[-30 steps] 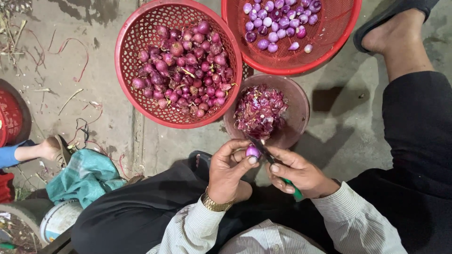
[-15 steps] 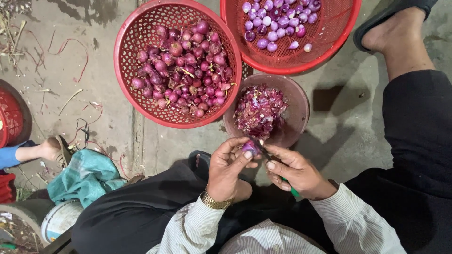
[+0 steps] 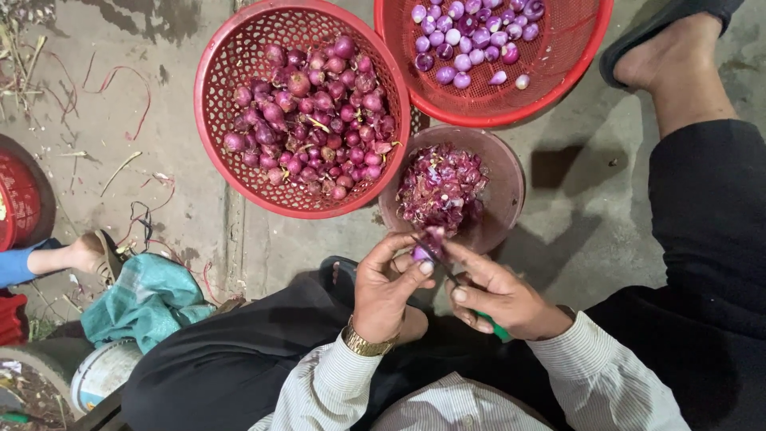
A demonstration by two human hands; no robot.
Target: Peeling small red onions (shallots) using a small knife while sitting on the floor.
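At the far left, a foot in a sandal [image 3: 96, 254] rests on the concrete floor [image 3: 159, 120], belonging to someone else, and just beside it lies a crumpled teal cloth [image 3: 148, 297]. Further right stands a red mesh basket [image 3: 219, 96] heaped with unpeeled shallots, their skins dark purple and papery. Below it, the person's left hand [image 3: 387, 287] is closed around a single small shallot [image 3: 423, 251], thumb and fingertips pinching it from the left (a gold-coloured watch sits on that wrist). The shallot is held in the air just over the near rim of a brownish-pink bowl [image 3: 507, 179] filled with purple peelings. The right hand [image 3: 499, 295] grips a small knife with a green handle [image 3: 499, 329]; its blade runs up to the shallot, and the forefinger stretches along it to touch the bulb. Above the bowl, touching its far rim, a second red basket [image 3: 574, 56] holds peeled shallots, pale violet and glossy. At the upper right a sandalled foot [image 3: 678, 60] rests on the floor.
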